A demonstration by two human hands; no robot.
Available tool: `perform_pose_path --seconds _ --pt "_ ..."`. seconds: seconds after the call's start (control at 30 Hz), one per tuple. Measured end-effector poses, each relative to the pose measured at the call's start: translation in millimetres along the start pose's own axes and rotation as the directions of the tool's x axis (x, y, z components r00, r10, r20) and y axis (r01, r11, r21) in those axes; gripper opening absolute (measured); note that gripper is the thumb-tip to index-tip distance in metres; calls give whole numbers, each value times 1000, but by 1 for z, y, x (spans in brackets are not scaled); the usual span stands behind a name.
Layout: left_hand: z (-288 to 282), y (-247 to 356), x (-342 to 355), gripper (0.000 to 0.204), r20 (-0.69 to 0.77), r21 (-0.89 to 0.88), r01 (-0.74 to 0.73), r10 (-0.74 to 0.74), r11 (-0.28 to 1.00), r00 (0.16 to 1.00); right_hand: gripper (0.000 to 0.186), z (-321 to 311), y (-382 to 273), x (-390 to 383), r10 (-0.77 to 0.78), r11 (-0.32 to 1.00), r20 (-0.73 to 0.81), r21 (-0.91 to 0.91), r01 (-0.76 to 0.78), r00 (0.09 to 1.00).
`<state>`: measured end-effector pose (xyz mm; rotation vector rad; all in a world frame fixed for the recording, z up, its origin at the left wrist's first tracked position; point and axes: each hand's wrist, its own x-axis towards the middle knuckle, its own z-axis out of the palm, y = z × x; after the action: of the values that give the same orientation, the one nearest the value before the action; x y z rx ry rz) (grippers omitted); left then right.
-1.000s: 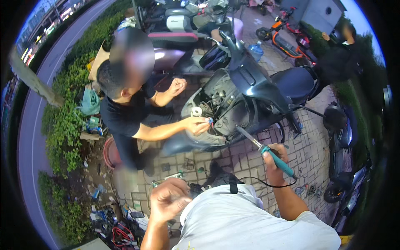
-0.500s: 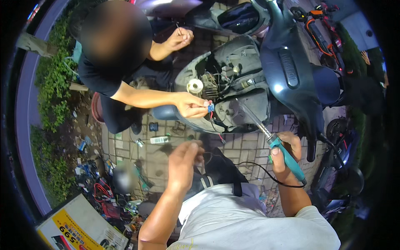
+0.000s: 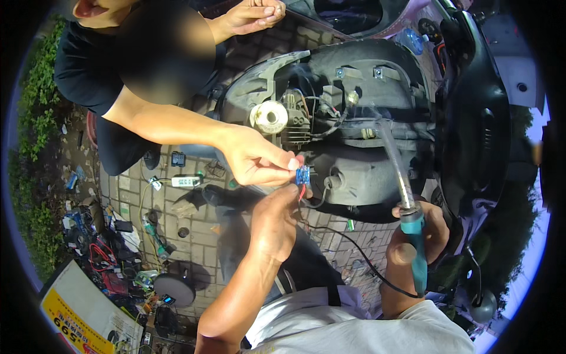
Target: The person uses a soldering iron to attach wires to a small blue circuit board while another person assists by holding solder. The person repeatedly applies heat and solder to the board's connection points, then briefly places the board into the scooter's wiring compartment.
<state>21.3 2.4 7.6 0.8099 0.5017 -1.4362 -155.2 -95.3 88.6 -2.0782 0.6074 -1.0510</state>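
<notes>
My left hand (image 3: 273,224) reaches up with fingers closed round the red wires (image 3: 302,192) below a small blue circuit board (image 3: 303,174), which a co-worker's hand (image 3: 256,159) pinches from the left. My right hand (image 3: 425,230) grips the teal handle (image 3: 417,265) of a soldering iron, whose metal shaft (image 3: 396,168) points up over the dark scooter's opened front section (image 3: 359,177). A black cord trails from the handle. Inside that section are exposed cables, and a pale spool-like ring (image 3: 269,117) rests at its left.
The co-worker (image 3: 88,71) leans in from the upper left. Tools, cables and parts (image 3: 106,248) litter the lower left beside a printed board (image 3: 82,312). A white power strip (image 3: 186,180) lies on the paving (image 3: 200,253). The scooter's dark panel (image 3: 477,135) borders the right.
My left hand has risen to the circuit board from lower down. The soldering iron now stands more upright, farther right. The view has tilted down and closer over the scooter's front.
</notes>
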Motion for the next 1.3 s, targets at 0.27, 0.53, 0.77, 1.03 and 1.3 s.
perform_pose_path --seconds 0.27,0.53,0.77,1.03,1.3 --pt "7 -13 4 20 -49 94 -237 243 967 969 67 3 4 5 -21 978 -14 -207 18 1000" --pt "-11 -29 1 37 108 62 -353 345 934 932 67 0 6 -3 17 981 -8 -191 -18 1000" --pt "-12 -19 -9 20 92 151 -220 208 964 974 66 0 6 -5 35 980 -1 -196 -35 999" --pt "-20 -25 -14 18 44 429 -267 276 863 960 66 3 5 -7 54 978 -7 -201 -54 999" --pt "-27 -31 -9 17 -13 372 -249 274 894 962 65 4 7 -8 74 979 -5 -191 -74 997"
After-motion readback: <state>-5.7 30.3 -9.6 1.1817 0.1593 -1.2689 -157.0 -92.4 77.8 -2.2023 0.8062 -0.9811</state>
